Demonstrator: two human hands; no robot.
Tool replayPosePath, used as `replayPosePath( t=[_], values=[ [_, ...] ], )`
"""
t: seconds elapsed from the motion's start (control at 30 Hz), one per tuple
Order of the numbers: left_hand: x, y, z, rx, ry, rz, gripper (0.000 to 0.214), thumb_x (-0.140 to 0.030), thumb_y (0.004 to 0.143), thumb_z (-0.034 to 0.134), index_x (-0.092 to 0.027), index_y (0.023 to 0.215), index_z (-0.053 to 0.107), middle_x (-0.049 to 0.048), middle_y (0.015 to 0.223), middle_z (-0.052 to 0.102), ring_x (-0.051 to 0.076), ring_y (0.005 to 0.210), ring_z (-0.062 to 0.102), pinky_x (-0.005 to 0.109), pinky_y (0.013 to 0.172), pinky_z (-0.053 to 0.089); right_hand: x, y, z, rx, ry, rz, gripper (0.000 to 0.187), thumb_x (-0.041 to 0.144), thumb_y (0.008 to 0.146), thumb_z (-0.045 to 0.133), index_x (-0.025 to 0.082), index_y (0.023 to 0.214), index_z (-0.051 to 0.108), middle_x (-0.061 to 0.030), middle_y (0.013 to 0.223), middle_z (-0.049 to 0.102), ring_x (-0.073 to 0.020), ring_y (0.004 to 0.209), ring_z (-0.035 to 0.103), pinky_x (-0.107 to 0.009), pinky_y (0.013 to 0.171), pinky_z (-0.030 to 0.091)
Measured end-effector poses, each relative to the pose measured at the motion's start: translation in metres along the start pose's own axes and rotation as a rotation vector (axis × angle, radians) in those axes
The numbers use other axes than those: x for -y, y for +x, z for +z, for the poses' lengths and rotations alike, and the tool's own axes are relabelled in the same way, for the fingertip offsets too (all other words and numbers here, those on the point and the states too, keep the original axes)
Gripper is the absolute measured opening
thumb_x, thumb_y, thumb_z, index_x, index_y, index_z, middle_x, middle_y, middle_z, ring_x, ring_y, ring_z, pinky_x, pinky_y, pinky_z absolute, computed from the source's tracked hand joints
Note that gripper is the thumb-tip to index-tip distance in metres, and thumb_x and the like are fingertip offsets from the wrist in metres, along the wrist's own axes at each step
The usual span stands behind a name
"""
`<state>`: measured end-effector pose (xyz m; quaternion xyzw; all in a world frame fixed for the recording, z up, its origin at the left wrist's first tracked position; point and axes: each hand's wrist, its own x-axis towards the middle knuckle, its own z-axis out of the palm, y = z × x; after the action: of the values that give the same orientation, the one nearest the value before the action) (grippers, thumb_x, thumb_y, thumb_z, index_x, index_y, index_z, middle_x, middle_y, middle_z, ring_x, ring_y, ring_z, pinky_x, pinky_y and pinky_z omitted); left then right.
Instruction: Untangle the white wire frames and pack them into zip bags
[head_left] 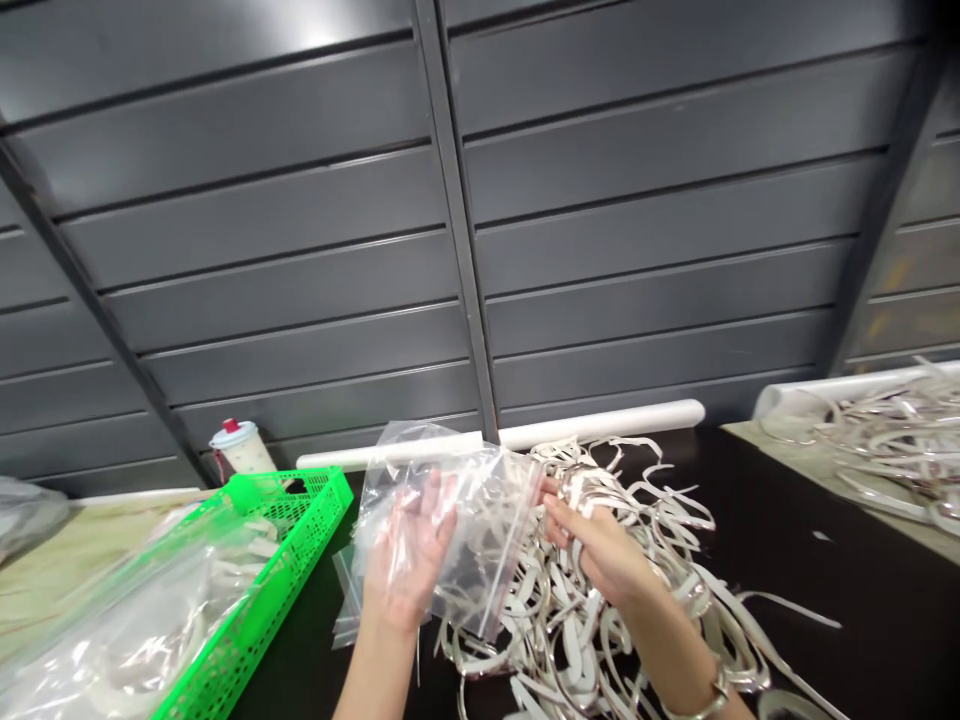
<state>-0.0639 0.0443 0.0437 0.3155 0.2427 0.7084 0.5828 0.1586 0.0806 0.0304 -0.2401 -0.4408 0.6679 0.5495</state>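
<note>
A clear plastic zip bag (480, 540) is spread between my two hands above the dark table. My left hand (411, 545) shows through the clear film, palm up with its fingers stretched apart; whether it is inside the bag or behind it I cannot tell. At the bag's right edge, the fingers of my right hand (600, 545) pinch the film. Under and beside that hand lies a tangled heap of whitish and silvery curved strips (577, 640). More flat clear bags (349, 600) lie below my left wrist.
On the left stands a bright green plastic basket (259, 600) holding filled clear bags (142, 630). Behind it is a lidded cup (241, 448). White tubes (600, 422) run along the grey slatted wall (337, 250). Another strip pile (900, 450) lies far right.
</note>
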Motion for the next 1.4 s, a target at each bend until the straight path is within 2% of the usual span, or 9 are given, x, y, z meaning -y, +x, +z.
replayPosePath(
  t=[0.23, 0.37, 0.53, 0.63, 0.73, 0.8, 1.2, 1.3, 1.4],
  values=[
    [0.004, -0.001, 0.005, -0.133, -0.076, -0.118, 0.019, -0.021, 0.082, 0.053, -0.021, 0.063, 0.056, 0.0049, 0.104, 0.071, 0.025, 0.111, 0.06, 0.041, 0.094, 0.047, -0.011, -0.008, 0.013, 0.22, -0.101, 0.115, 0.036, 0.048, 0.072, 0.072, 0.015, 0.067, 0.059, 0.0067, 0.047, 0.042, -0.0088, 0.047, 0.033, -0.029, 0.058, 0.032],
    [0.003, 0.014, 0.002, -0.374, 0.166, 0.061, 0.011, -0.02, 0.069, 0.069, -0.017, 0.071, 0.059, 0.0113, 0.091, 0.07, 0.027, 0.089, 0.067, 0.036, 0.078, 0.053, -0.007, -0.007, 0.007, 0.173, -0.184, 0.046, 0.038, 0.051, 0.075, 0.068, 0.015, 0.067, 0.06, 0.0056, 0.048, 0.042, -0.0101, 0.05, 0.036, -0.03, 0.061, 0.032],
    [-0.017, 0.011, -0.009, -0.544, 0.278, 0.383, 0.012, -0.02, 0.073, 0.065, -0.02, 0.084, 0.061, -0.0001, 0.09, 0.065, 0.011, 0.081, 0.06, 0.018, 0.071, 0.046, -0.002, -0.006, 0.002, 0.094, -0.279, -0.034, 0.038, 0.052, 0.077, 0.064, 0.017, 0.066, 0.056, 0.0058, 0.049, 0.04, -0.0111, 0.052, 0.036, -0.03, 0.06, 0.032],
    [-0.018, -0.012, 0.006, -0.364, 0.738, 0.539, 0.006, -0.025, 0.081, 0.06, -0.02, 0.081, 0.062, -0.0018, 0.081, 0.062, 0.01, 0.072, 0.055, 0.017, 0.065, 0.042, -0.006, -0.008, 0.006, 0.087, -0.347, -0.042, 0.038, 0.052, 0.079, 0.061, 0.017, 0.065, 0.055, 0.0044, 0.054, 0.043, -0.0113, 0.054, 0.037, -0.03, 0.061, 0.033],
    [-0.001, -0.035, 0.03, 0.057, 1.21, 0.406, 0.009, -0.028, 0.079, 0.062, -0.02, 0.077, 0.062, 0.0001, 0.071, 0.061, 0.015, 0.067, 0.055, 0.024, 0.063, 0.043, -0.009, -0.013, 0.015, 0.107, -0.443, -0.006, 0.04, 0.052, 0.08, 0.059, 0.018, 0.06, 0.055, 0.0021, 0.059, 0.045, -0.0129, 0.058, 0.041, -0.03, 0.064, 0.035],
    [0.015, -0.044, 0.041, 0.159, 1.398, 0.398, 0.015, -0.031, 0.072, 0.07, -0.019, 0.075, 0.061, 0.0009, 0.07, 0.061, 0.017, 0.065, 0.055, 0.027, 0.062, 0.043, -0.009, -0.016, 0.021, 0.129, -0.466, 0.033, 0.04, 0.054, 0.079, 0.059, 0.019, 0.059, 0.055, 0.0012, 0.06, 0.046, -0.0142, 0.061, 0.043, -0.031, 0.066, 0.037],
    [0.024, -0.045, 0.045, 0.244, 1.521, 0.349, 0.022, -0.025, 0.087, 0.052, -0.019, 0.067, 0.059, -0.0011, 0.059, 0.062, 0.012, 0.053, 0.055, 0.023, 0.055, 0.039, -0.008, -0.019, 0.025, 0.193, -0.389, 0.053, 0.028, 0.043, 0.079, 0.061, 0.02, 0.066, 0.054, 0.0039, 0.062, 0.043, -0.0125, 0.061, 0.041, -0.029, 0.065, 0.038],
    [0.02, -0.039, 0.041, 0.19, 1.485, 0.293, 0.023, -0.023, 0.086, 0.05, -0.019, 0.064, 0.054, -0.0032, 0.056, 0.059, 0.011, 0.05, 0.053, 0.021, 0.052, 0.038, -0.004, -0.019, 0.017, 0.219, -0.433, 0.055, 0.027, 0.042, 0.083, 0.058, 0.019, 0.069, 0.056, 0.0027, 0.064, 0.047, -0.0128, 0.061, 0.044, -0.029, 0.065, 0.039],
    [0.012, -0.033, 0.031, 0.009, 1.581, 0.459, 0.019, -0.019, 0.083, 0.051, -0.019, 0.063, 0.05, -0.0038, 0.056, 0.056, 0.011, 0.05, 0.052, 0.021, 0.053, 0.037, -0.002, -0.016, 0.008, 0.132, -0.56, 0.069, 0.023, 0.04, 0.081, 0.06, 0.019, 0.072, 0.059, 0.0009, 0.065, 0.052, -0.0154, 0.063, 0.048, -0.03, 0.065, 0.039]
  ],
)
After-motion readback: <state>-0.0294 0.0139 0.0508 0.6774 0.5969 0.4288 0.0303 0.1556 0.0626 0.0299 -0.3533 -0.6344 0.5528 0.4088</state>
